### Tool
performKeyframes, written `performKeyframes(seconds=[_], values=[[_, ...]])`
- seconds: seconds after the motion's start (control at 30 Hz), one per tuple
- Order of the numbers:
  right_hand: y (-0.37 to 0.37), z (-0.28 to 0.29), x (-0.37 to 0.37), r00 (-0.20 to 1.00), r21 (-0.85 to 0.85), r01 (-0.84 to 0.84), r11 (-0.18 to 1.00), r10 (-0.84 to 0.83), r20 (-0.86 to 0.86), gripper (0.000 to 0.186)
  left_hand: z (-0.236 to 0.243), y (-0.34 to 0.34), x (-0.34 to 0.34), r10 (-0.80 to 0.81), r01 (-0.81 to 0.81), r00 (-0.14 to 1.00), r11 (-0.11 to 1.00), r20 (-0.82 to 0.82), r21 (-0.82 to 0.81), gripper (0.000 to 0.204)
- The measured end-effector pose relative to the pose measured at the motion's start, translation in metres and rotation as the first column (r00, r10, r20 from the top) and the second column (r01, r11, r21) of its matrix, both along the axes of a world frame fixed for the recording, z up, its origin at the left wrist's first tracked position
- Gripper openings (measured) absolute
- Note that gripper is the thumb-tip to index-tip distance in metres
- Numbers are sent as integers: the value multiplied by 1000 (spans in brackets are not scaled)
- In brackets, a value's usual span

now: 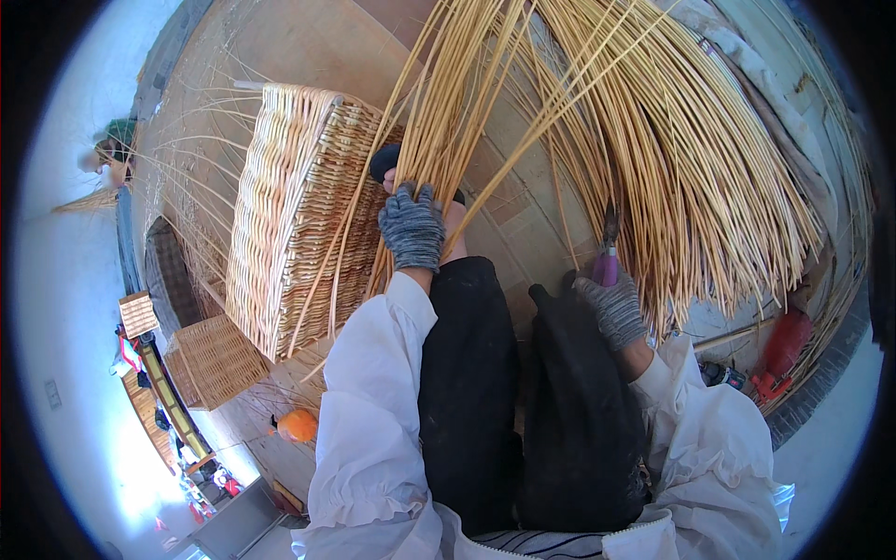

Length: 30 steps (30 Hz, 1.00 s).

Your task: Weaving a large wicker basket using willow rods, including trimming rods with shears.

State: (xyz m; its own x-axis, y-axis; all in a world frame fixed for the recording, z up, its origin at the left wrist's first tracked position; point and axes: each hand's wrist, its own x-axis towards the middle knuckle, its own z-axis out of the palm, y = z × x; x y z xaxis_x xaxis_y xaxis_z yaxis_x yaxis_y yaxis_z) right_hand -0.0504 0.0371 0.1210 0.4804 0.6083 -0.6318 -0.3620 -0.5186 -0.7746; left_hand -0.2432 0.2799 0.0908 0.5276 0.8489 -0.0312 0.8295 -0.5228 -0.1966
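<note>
Both my hands wear grey knit gloves. My left hand (413, 227) is closed around a bundle of long tan wicker rods (457, 112), which fan upward from it beyond the top edge. Just left of that hand stands a large woven wicker basket (299, 215), tilted, with loose rod ends sticking out on its far side. In my right hand (616, 303) is a pair of pruning shears (607, 261) with purple handles, its dark blades pointing up. The shears lie against the left edge of a big spread pile of rods (691, 177).
Smaller wicker baskets (219, 359) sit at the left, near an orange object (297, 426). A red tool (784, 350) lies at the right, below the rod pile. Far off at the upper left is another person (114, 154). My dark-trousered legs (467, 373) fill the lower middle.
</note>
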Motion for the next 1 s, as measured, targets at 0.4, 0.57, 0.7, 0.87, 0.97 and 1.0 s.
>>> performKeyframes(seconds=[0.4,0.57,0.7,0.87,0.97,1.0], values=[[-4,-19,-2,993,-5,-30,1000,30,113,31,-11,7,7,31,-48,968,997,-248,-63,66],[-11,-20,3,998,21,39,999,-40,54,30,24,0,2,26,29,975,970,219,-240,53],[-20,-24,4,980,75,193,978,-189,-55,28,58,-16,-8,216,91,656,929,723,-360,37],[-19,-6,0,975,151,100,983,-127,185,21,81,-17,-3,100,302,629,882,771,-361,30],[6,30,0,986,156,114,981,-92,-141,19,87,-21,2,679,89,512,567,525,-819,26],[19,45,-2,993,302,110,947,-90,-79,20,88,-24,4,710,53,480,562,514,-826,25]])
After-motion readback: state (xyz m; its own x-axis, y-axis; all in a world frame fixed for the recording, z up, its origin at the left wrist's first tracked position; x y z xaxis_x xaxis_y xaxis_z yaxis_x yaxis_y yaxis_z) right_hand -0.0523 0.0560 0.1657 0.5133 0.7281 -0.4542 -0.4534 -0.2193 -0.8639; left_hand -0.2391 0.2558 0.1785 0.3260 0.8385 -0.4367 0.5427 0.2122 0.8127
